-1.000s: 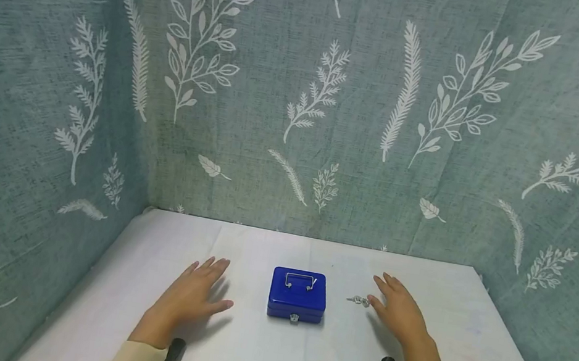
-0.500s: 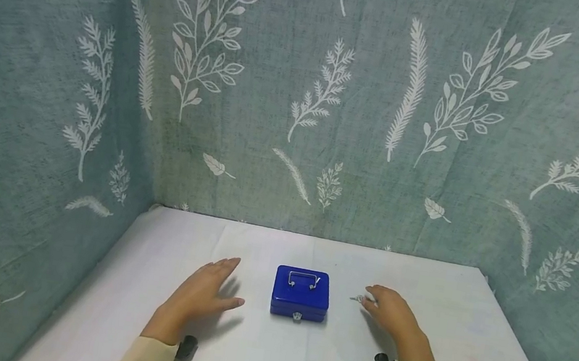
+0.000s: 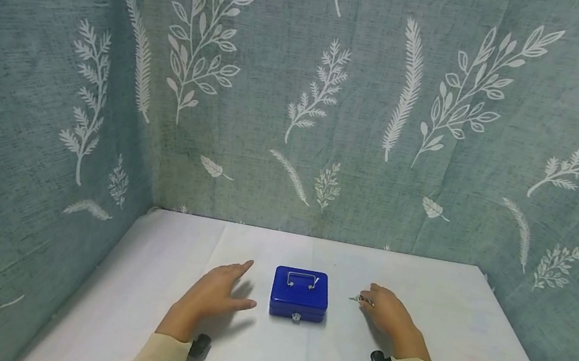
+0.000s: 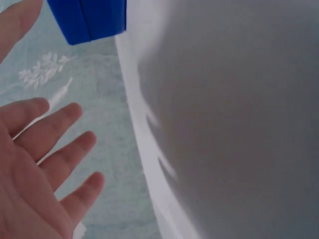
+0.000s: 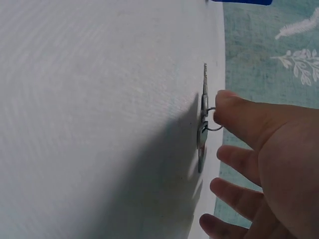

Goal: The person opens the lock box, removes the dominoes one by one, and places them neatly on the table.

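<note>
Pinching the keys right at its fingertips is the right grip, while the left grip is just kinda spread loose, blue box sitting between the two.

L hand: fingers spread, slightly bent, thumb well apart from them. R hand: thumb & idx tips pinched tog., other fingers fanned just beside. Forearms sleeved, behind fingers, angled inward twd. e/o.
</note>
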`<state>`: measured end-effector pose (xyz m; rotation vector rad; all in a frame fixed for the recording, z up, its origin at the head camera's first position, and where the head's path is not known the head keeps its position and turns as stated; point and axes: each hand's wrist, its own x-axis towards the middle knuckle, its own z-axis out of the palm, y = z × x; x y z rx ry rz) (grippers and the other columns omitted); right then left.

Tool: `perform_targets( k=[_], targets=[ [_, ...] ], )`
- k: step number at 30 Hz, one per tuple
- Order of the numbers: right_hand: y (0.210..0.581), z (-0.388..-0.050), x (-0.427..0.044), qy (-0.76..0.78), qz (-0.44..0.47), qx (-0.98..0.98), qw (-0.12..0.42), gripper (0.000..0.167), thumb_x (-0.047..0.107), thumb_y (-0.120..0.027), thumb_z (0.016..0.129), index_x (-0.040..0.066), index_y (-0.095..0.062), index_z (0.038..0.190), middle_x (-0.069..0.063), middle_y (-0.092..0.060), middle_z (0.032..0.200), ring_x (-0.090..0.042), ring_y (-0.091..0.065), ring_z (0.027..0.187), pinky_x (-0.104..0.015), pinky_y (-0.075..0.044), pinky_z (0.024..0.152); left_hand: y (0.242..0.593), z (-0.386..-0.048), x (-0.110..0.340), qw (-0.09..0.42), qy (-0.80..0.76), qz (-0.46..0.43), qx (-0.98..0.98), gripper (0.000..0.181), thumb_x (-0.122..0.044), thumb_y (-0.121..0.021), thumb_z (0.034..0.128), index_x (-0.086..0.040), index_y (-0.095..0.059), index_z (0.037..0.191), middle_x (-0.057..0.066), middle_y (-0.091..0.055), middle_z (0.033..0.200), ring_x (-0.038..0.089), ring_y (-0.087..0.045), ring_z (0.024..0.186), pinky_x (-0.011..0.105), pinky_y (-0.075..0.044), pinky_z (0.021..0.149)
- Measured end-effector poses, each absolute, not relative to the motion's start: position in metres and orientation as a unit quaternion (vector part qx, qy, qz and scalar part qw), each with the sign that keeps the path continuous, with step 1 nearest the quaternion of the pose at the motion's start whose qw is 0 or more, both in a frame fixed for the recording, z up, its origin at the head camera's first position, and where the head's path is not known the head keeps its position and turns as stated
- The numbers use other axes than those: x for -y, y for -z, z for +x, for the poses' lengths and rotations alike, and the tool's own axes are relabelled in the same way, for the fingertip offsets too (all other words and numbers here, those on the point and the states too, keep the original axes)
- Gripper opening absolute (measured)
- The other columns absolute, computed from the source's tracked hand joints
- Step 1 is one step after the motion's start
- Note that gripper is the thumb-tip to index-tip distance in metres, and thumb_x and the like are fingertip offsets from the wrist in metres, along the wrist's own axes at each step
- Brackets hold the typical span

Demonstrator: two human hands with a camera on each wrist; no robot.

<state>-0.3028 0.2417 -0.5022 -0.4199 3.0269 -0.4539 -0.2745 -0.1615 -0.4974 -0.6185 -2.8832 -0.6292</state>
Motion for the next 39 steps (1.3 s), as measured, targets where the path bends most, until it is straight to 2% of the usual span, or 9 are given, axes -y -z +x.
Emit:
perform_targets(
  k=[5, 11, 18, 25, 33, 39],
  targets=[
    [0.503, -0.304, -0.239, 0.137, -0.135, -0.981, 0.028, 0.027, 0.017, -0.066, 0.093, 0.004, -0.07, 0.116, -0.024, -0.056, 0.131, -0.044, -0.05, 0.122, -0.056, -0.039, 0.102, 0.5, -0.279, 0.153, 0.041, 0.229, -0.202, 0.951, 0.096, -0.067, -0.069, 0.076, -0.014, -0.039, 0.15, 0.009, -0.05, 0.143, 0.029, -0.047, 0.13, 0.046, -0.036, 0.108],
    [0.507, -0.306, -0.237, 0.152, -0.131, -0.98, 0.012, 0.019, 0.014, -0.071, 0.089, 0.005, -0.072, 0.105, -0.015, -0.065, 0.114, -0.038, -0.058, 0.111, -0.053, -0.046, 0.096, 0.502, -0.284, 0.142, 0.014, 0.265, -0.204, 0.942, 0.095, -0.069, -0.066, 0.0771, -0.015, -0.039, 0.15, 0.004, -0.047, 0.146, 0.026, -0.046, 0.131, 0.045, -0.037, 0.108],
    [0.508, -0.309, -0.234, 0.158, -0.1, -0.982, 0.009, 0.009, 0.014, -0.073, 0.087, 0.008, -0.072, 0.094, -0.008, -0.062, 0.1, -0.033, -0.059, 0.1, -0.051, -0.048, 0.089, 0.505, -0.289, 0.129, -0.018, 0.314, -0.199, 0.928, 0.095, -0.068, -0.066, 0.0779, -0.018, -0.035, 0.152, 0.002, -0.044, 0.148, 0.025, -0.041, 0.135, 0.046, -0.035, 0.109],
    [0.509, -0.312, -0.232, 0.177, -0.067, -0.982, 0.024, 0.01, 0.013, -0.074, 0.086, 0.007, -0.068, 0.092, -0.002, -0.06, 0.088, -0.025, -0.058, 0.09, -0.046, -0.051, 0.083, 0.508, -0.289, 0.124, -0.03, 0.338, -0.188, 0.922, 0.093, -0.068, -0.066, 0.0784, -0.02, -0.036, 0.152, 0.004, -0.042, 0.149, 0.027, -0.038, 0.136, 0.049, -0.033, 0.11],
    [0.508, -0.31, -0.233, 0.203, -0.051, -0.977, 0.039, 0.011, 0.012, -0.074, 0.086, 0.01, -0.063, 0.086, 0.0, -0.058, 0.08, -0.019, -0.055, 0.077, -0.043, -0.05, 0.075, 0.511, -0.295, 0.12, -0.035, 0.381, -0.182, 0.906, 0.089, -0.06, -0.07, 0.0802, -0.02, -0.036, 0.152, 0.001, -0.043, 0.149, 0.028, -0.036, 0.138, 0.052, -0.03, 0.111],
    [0.512, -0.303, -0.231, 0.213, -0.054, -0.975, 0.028, 0.012, 0.014, -0.074, 0.086, 0.011, -0.062, 0.085, 0.0, -0.056, 0.079, -0.019, -0.053, 0.076, -0.042, -0.049, 0.073, 0.516, -0.299, 0.118, -0.043, 0.417, -0.187, 0.889, 0.09, -0.055, -0.072, 0.0803, -0.017, -0.034, 0.153, 0.006, -0.045, 0.148, 0.031, -0.042, 0.134, 0.055, -0.033, 0.108]
  ],
)
